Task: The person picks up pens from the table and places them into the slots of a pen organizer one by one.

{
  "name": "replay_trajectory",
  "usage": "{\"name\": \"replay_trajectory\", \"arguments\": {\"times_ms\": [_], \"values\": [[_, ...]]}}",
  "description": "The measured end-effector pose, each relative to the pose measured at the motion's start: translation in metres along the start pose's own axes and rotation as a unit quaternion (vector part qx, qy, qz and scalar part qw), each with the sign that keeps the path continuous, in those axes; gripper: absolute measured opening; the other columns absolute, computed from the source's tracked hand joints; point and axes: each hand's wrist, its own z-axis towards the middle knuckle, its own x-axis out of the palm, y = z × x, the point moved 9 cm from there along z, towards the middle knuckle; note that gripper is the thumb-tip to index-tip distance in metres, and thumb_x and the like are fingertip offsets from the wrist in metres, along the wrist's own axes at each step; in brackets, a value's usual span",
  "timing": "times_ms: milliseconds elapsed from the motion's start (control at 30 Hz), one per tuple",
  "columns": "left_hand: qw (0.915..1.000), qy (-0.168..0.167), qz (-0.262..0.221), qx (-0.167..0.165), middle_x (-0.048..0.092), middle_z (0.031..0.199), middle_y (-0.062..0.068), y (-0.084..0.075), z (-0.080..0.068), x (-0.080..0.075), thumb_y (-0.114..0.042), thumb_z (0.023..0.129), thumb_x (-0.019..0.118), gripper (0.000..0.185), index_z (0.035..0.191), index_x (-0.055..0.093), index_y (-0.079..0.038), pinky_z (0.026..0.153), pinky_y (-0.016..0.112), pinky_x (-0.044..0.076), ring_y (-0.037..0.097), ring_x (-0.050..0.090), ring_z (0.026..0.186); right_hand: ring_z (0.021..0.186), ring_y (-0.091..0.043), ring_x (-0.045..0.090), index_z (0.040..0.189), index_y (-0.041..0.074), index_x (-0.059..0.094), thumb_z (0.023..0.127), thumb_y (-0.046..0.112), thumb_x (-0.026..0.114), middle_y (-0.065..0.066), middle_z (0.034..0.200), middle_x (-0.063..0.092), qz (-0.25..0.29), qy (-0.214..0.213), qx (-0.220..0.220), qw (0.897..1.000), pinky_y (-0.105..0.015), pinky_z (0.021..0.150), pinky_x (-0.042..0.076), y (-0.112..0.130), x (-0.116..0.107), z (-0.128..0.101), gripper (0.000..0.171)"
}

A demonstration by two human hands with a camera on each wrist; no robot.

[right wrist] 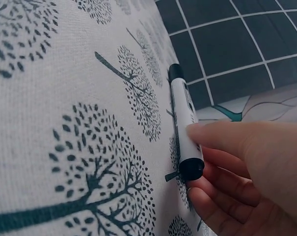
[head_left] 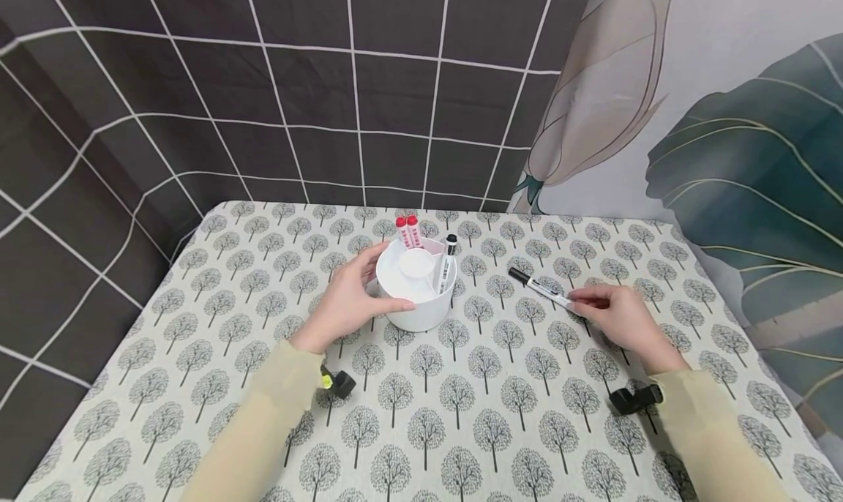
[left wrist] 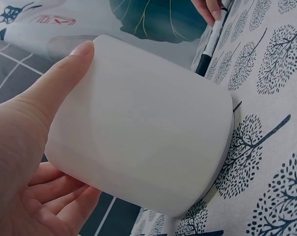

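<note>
A white round pen holder [head_left: 421, 315] with inner compartments stands on the table. My left hand [head_left: 352, 290] grips it from the left, thumb on the near side and fingers round the far side; its smooth outer wall [left wrist: 143, 123] fills the left wrist view. Two red-capped markers [head_left: 407, 233] stand together at the back of the holder, and one black-capped marker [head_left: 448, 264] leans in a right compartment. To the right, another black-capped whiteboard marker [head_left: 541, 290] lies at a slant, its cap pointing toward the holder. My right hand [head_left: 619, 315] pinches its tail end between thumb and fingers.
A cloth printed with grey trees [head_left: 461, 421] covers the table. Behind it hangs a dark curtain with a white grid [head_left: 303, 85], and at the right a light curtain with large leaves [head_left: 757, 143]. Small black devices are strapped to both wrists.
</note>
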Motion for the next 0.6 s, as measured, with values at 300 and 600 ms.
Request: {"name": "replay_trajectory", "arguments": {"times_ms": [300,600], "values": [[0.9999,0.002,-0.014,-0.001,0.048,0.152,0.003,0.0001,0.0009,0.0006,-0.040,0.064,0.098,0.110,0.155,0.041,-0.014,0.111,0.041,0.043,0.027,0.050,0.135,0.072,-0.015,0.060,0.109,0.002,0.077,0.091,0.013,0.078,-0.010,0.098,0.072,-0.018,-0.004,-0.016,1.000,-0.026,0.057,0.050,0.0039,0.0001,-0.0004,0.021],[0.9998,0.005,-0.017,-0.006,0.047,0.152,0.004,-0.0006,0.0009,0.0002,-0.037,0.065,0.098,0.108,0.155,0.042,-0.014,0.111,0.042,0.042,0.028,0.049,0.135,0.081,-0.015,0.065,0.114,0.002,0.075,0.097,0.023,0.073,-0.015,0.105,0.073,-0.012,-0.019,0.002,1.000,-0.020,0.066,0.052,0.0037,-0.0080,-0.0032,0.027]]}}
